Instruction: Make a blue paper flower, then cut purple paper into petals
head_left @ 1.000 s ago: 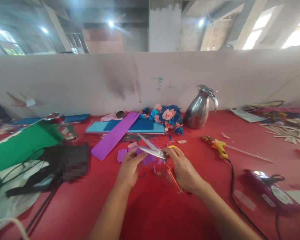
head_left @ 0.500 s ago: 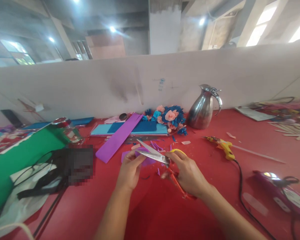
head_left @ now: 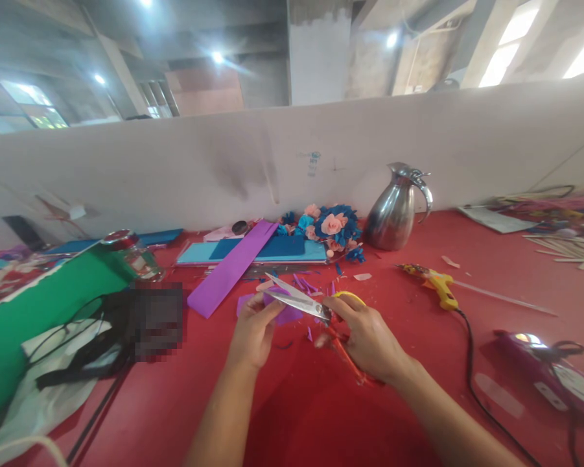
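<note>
My right hand [head_left: 372, 340] is wrapped round the handles of a pair of scissors [head_left: 296, 301], one handle yellow and one orange-red. Their blades stand slightly apart and point left. A small purple paper piece [head_left: 275, 294] is pinched between the thumb and fingers of my left hand [head_left: 253, 334], right at the blade tips. More purple paper [head_left: 292, 315] lies on the table behind and below the blades. Just beyond the hands, a long purple paper strip [head_left: 233, 269] rests slantwise across blue paper sheets [head_left: 282, 246].
Paper flowers [head_left: 335, 224] and a steel jug [head_left: 393, 211] stand at the back. On the right lie a yellow glue gun [head_left: 440, 288] with its cord and a maroon power strip [head_left: 549, 370]. A glass jar [head_left: 139, 256] and a green panel [head_left: 43, 324] are left.
The scissor blades have come slightly closer together, and a bit of purple paper now shows between them. My hands have barely moved.
</note>
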`<state>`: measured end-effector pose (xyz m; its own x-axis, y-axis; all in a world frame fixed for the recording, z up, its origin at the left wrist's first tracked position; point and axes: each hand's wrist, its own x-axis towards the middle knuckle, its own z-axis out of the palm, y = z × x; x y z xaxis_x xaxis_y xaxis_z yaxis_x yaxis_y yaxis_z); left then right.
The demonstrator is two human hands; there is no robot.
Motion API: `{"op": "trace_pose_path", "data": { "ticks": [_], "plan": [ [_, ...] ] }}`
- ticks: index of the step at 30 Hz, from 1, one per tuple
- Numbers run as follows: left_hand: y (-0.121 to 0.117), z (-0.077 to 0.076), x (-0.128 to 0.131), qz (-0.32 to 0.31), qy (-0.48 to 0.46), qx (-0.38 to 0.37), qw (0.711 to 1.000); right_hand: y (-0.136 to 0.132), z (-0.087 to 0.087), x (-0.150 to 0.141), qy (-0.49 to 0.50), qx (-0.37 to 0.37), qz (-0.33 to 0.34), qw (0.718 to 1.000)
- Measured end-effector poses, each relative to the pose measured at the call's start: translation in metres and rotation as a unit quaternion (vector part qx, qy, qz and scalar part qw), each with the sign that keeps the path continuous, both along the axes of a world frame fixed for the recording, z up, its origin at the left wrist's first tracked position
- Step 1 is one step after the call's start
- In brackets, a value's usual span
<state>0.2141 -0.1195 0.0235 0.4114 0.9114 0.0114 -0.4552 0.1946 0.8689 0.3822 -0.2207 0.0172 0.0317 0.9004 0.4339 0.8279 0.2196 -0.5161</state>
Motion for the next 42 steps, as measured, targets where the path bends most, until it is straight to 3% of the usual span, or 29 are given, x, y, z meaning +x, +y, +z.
{"op": "trace_pose_path", "data": {
  "ticks": [21,27,32,38,42],
  "plan": [
    [0.001,-0.003,0.000,0.008,0.008,-0.015,1.000,-0.004,0.004,0.001,0.048,-0.043,0.026,0.998],
    [0.002,-0.003,0.001,0.020,0.015,-0.043,0.999,-0.003,-0.001,0.003,0.069,-0.093,0.011,0.993],
    [0.007,-0.009,0.004,0.035,0.034,-0.090,0.995,0.002,0.001,0.016,-0.020,-0.142,-0.089,0.986],
    [0.009,-0.007,0.008,0.053,0.030,-0.217,0.974,0.002,0.003,0.048,-0.142,-0.248,-0.230,0.930],
    [0.008,-0.006,0.010,0.025,-0.008,-0.252,0.967,-0.001,-0.001,0.068,-0.148,-0.268,-0.265,0.914]
  ]
}}
